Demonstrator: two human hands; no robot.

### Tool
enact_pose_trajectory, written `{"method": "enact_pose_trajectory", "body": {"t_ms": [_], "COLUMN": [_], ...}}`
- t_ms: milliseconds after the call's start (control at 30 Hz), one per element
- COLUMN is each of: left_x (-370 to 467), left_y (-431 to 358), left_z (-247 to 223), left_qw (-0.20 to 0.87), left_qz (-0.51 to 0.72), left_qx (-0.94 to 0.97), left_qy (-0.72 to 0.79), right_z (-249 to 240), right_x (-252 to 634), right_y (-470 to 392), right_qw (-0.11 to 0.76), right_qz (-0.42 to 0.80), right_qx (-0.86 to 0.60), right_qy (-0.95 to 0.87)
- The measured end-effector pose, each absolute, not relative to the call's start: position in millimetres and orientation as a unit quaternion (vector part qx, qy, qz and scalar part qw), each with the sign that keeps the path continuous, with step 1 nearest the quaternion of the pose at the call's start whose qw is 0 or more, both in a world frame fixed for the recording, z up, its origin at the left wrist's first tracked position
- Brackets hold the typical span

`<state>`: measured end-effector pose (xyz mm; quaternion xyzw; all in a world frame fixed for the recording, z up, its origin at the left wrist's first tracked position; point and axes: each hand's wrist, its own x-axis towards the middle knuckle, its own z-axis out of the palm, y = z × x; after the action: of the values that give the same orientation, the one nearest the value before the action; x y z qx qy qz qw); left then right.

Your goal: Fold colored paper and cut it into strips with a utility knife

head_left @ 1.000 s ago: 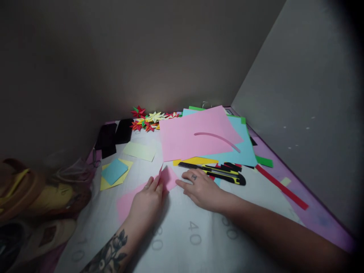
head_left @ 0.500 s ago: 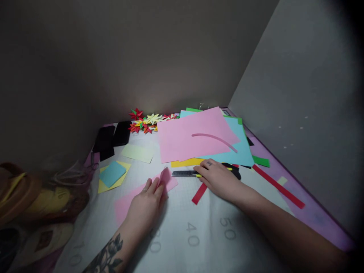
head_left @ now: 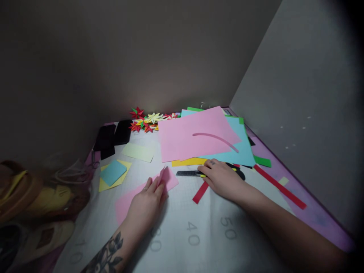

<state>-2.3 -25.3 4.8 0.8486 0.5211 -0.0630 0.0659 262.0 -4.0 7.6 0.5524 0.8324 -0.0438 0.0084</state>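
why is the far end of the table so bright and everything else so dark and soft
Head view: light pools on the paper stars and big pink sheet; corners darken to a black vignette on the right; left clutter is dim and blurred; both hands, left hand and right hand, look soft, wide-lens stretched.

Left hand [head_left: 146,204]: palm down, fingers extended forward and pressed flat, tattooed forearm angled in from below. Right hand [head_left: 223,180]: palm down, fingers curled, forearm extended from lower right.

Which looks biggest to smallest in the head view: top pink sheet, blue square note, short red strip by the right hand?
1. top pink sheet
2. blue square note
3. short red strip, narrowest, though nearer the camera
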Motion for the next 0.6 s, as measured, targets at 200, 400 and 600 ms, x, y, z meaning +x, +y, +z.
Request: {"method": "enact_pose_trajectory", "body": {"t_ms": [200, 400, 600], "left_x": [-2.1, -1.1, -1.8], "left_y": [-25.4, -24.9, -25.6], "left_z": [2.9, 4.9, 4.2], "left_qw": [0.042, 0.052, 0.053], "left_qz": [-0.072, -0.070, -0.073], "left_qx": [0.846, 0.848, 0.847], "left_qy": [0.526, 0.523, 0.524], "right_z": [12.8, 13.4, 15.5], "right_x": [260.4, 261.0, 265.3], "right_y": [-4.1, -5.4, -5.8], "right_qw": [0.022, 0.018, 0.019], "right_qz": [-0.056, -0.064, -0.068], "right_qx": [0.550, 0.545, 0.555], "right_qy": [0.833, 0.836, 0.829]}}
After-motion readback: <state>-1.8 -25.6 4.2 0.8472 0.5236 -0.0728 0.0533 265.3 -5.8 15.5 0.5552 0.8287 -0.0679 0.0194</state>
